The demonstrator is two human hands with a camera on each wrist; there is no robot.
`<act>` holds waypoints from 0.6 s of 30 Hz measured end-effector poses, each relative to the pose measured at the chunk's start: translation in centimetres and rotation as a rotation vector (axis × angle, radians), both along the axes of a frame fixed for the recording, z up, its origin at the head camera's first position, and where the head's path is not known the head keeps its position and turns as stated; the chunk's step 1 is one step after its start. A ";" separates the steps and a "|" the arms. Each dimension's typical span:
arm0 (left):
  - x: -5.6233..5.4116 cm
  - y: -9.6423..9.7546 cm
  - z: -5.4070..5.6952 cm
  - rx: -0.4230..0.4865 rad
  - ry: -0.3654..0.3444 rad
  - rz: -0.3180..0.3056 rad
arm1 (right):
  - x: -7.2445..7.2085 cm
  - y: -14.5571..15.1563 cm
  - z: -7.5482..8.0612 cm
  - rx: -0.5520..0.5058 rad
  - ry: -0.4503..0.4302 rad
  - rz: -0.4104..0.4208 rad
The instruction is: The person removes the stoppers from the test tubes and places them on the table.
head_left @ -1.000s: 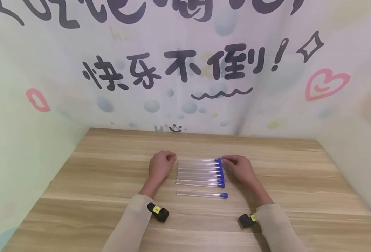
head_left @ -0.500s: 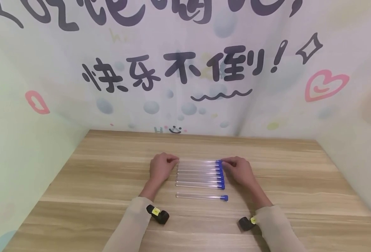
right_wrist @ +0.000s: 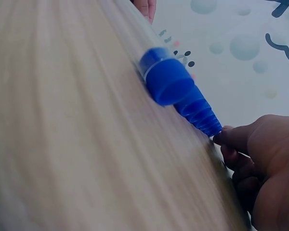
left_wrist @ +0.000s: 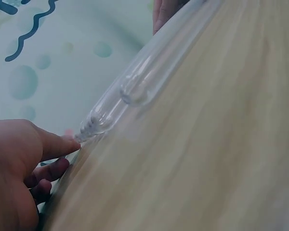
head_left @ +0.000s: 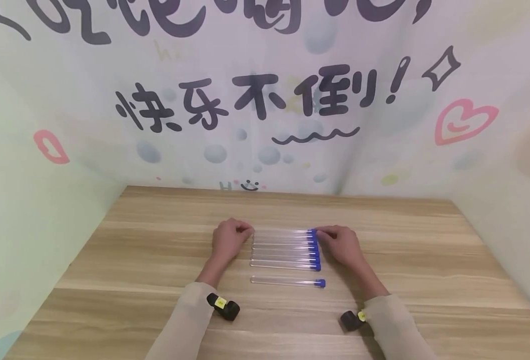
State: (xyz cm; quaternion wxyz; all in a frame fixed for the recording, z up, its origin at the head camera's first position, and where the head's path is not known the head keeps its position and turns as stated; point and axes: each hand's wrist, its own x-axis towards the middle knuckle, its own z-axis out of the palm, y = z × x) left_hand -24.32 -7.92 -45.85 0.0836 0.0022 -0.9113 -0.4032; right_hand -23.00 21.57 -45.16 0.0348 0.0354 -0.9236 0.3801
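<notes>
Several clear test tubes (head_left: 283,249) with blue caps (head_left: 315,248) lie side by side in a row, caps to the right. One more test tube (head_left: 285,281) lies apart, nearer the front. At the rounded ends, my left hand (head_left: 230,240) has thumb and finger at the farthest tube's tip. My right hand (head_left: 343,245) has thumb and finger at that tube's cap. In the left wrist view, the left hand's thumb (left_wrist: 58,144) touches the far end of the row. The right wrist view shows the right hand (right_wrist: 269,163) at the last cap, its other fingers curled.
Everything lies on a wood-grain table (head_left: 134,250). Behind it hangs a printed white backdrop (head_left: 192,155) with writing. A black camera (head_left: 224,307) sits on the left wrist and another black camera (head_left: 352,320) on the right.
My left hand has moved slightly right and toward me, to the rounded end of the farthest tube. The right hand and the row of tubes look nearly unchanged.
</notes>
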 end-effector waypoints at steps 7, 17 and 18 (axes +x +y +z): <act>0.1 0.4 -0.1 0.002 0.044 0.034 | 0.0 -0.3 0.1 -0.019 0.010 -0.040; 0.3 0.3 -0.3 0.002 0.071 0.005 | 0.1 -0.5 0.1 -0.027 -0.044 -0.049; 0.3 0.3 -0.3 0.004 0.072 0.001 | 0.2 -0.4 0.0 -0.025 -0.037 -0.047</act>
